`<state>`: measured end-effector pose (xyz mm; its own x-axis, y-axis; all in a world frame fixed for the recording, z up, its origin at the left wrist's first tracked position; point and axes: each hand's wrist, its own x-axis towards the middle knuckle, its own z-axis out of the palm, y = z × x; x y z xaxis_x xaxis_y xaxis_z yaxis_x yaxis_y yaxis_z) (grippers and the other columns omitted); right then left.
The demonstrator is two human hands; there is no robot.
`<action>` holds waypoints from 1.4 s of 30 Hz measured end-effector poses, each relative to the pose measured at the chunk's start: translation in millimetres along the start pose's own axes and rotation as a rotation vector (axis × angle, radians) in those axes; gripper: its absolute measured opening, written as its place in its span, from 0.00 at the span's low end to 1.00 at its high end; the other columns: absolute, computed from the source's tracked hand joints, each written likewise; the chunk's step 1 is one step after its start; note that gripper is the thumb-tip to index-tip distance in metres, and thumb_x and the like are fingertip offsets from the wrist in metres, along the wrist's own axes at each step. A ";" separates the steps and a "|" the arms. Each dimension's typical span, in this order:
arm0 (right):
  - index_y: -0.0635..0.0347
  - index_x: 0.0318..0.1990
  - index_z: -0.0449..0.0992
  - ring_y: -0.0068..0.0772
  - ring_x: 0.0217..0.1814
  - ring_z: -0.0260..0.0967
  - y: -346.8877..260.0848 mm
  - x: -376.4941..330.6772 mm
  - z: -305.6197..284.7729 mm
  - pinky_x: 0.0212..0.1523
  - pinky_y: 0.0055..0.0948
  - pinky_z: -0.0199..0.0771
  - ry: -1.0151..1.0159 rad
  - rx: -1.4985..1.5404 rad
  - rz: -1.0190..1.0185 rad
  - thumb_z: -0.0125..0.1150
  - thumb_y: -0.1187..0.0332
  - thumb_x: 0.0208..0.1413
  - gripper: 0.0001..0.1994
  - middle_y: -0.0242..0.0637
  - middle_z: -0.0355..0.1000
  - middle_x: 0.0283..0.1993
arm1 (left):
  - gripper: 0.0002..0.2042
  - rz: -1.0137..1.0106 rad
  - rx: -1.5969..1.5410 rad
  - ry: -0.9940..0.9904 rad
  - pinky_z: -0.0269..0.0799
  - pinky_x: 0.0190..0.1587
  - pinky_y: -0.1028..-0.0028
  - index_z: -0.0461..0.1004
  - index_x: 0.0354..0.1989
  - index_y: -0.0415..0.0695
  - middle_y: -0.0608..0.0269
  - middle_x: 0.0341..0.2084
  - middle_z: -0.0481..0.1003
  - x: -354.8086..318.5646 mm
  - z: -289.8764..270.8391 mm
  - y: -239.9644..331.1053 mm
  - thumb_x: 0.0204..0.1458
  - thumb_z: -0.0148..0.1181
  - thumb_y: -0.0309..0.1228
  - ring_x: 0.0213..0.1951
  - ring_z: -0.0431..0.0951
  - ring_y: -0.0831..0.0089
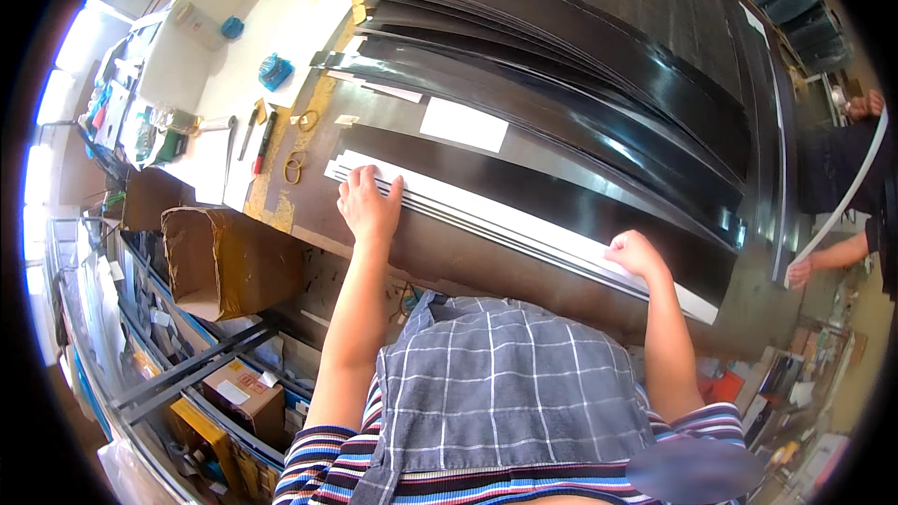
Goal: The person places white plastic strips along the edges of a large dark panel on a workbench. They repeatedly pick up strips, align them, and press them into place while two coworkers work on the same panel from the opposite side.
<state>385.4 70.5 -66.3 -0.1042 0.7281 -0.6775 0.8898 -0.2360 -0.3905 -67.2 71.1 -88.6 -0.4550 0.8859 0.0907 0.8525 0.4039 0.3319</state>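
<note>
An open brown cardboard box (pixel 229 262) stands to the left of the left hand and nearer the wearer's body. Farther off on that side, a white flat worktop (pixel 220 98) carries a crumpled bright-blue object (pixel 274 72), whose kind cannot be told. Just left of and beyond the hand lie a black-and-red pen-shaped tool (pixel 265 142) and two tan rings (pixel 295 166), one above the other.

The left hand (pixel 368 206) rests on the left end of a stack of long, narrow white strips (pixel 505 229), its fingers and thumb spread apart on the uppermost surface. The stack runs obliquely from this hand to beyond the right hand, upon a dark brown tabletop (pixel 440 257). Beyond the left hand, to its right, lies a white rectangular sheet (pixel 465 124); farther away are long, glossy black strips (pixel 561 47), overlapping in layers.

The right hand (pixel 634 254), its fingers curled, touches the stack toward its right end; whether it pinches a strip cannot be told. A broad, shiny black strip (pixel 580 201) extends along the far side of the stack, beyond both hands. Well to the right of the right hand, another person's hands (pixel 802 272) hold a curved, pale narrow strip (pixel 856 168).
</note>
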 end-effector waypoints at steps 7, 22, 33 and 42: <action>0.66 0.22 0.77 0.28 0.22 0.67 -5.3 -4.7 -1.4 0.27 0.32 0.66 0.029 0.044 0.027 0.67 0.64 0.43 0.12 0.40 0.71 0.19 | 0.25 0.001 0.013 -0.021 0.61 0.56 0.58 0.72 0.48 0.44 0.61 0.50 0.70 -0.8 1.7 -1.6 0.44 0.65 0.45 0.54 0.67 0.58; 0.64 0.26 0.81 0.38 0.28 0.74 -3.7 -2.2 -3.7 0.33 0.34 0.72 0.030 -0.008 0.051 0.68 0.60 0.41 0.14 0.48 0.75 0.25 | 0.27 0.032 0.039 -0.007 0.62 0.55 0.57 0.70 0.50 0.43 0.60 0.51 0.69 -3.5 3.3 2.0 0.44 0.66 0.45 0.54 0.66 0.57; 0.64 0.27 0.81 0.39 0.28 0.75 -3.5 2.8 -3.9 0.34 0.35 0.72 -0.002 -0.003 0.058 0.69 0.59 0.40 0.15 0.48 0.76 0.26 | 0.27 0.042 0.041 -0.025 0.62 0.55 0.58 0.70 0.51 0.43 0.59 0.52 0.69 -3.3 2.2 -1.2 0.45 0.66 0.45 0.55 0.66 0.57; 0.62 0.25 0.81 0.43 0.30 0.75 -13.5 1.1 -2.9 0.36 0.37 0.73 0.022 -0.067 0.073 0.66 0.58 0.40 0.14 0.47 0.76 0.26 | 0.26 0.031 0.091 -0.047 0.62 0.55 0.57 0.70 0.51 0.45 0.61 0.52 0.69 -1.4 6.3 -3.4 0.46 0.64 0.46 0.54 0.66 0.57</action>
<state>374.6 76.3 -59.9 -0.0290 0.7250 -0.6881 0.9225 -0.2457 -0.2978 -67.9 70.0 -95.8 -0.4174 0.9071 0.0547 0.8867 0.3934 0.2431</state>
